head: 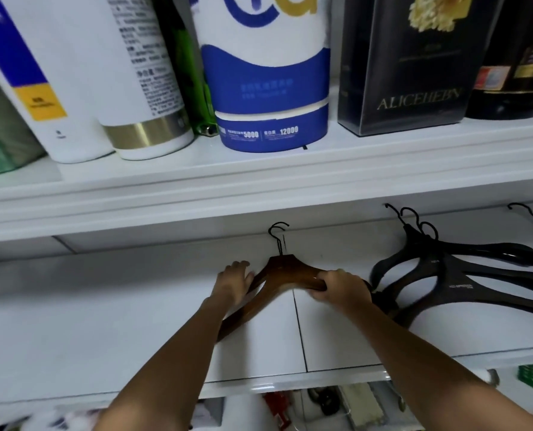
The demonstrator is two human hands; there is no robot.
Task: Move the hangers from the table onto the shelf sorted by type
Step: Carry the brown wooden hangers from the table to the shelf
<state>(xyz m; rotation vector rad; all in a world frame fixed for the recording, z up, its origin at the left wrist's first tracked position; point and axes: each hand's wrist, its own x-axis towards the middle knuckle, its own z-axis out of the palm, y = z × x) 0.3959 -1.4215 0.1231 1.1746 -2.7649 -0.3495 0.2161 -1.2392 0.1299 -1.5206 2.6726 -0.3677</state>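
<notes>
Head view: a brown wooden hanger (285, 269) lies flat on the white lower shelf (103, 306), near the middle, its black wire hook pointing far toward the back wall. Two hooks show at its top, so a second hanger may lie under it; I cannot tell. The left hand (232, 279) rests on the hanger's left arm, its fingers (243, 267) fairly straight and laid over the wood. The right hand (341, 289) grips the hanger's right arm, its fingers (321, 279) curled round it. Just to the right, on the same shelf, a loose pile of black hangers (445, 275) lies with hooks also pointing far; the right hand is close beside its nearest end. Above, an upper shelf (259, 181) carries white bottles (134, 73) at the left, a blue-and-white container (268, 88) in the middle and a black box (414, 73) at the right.
</notes>
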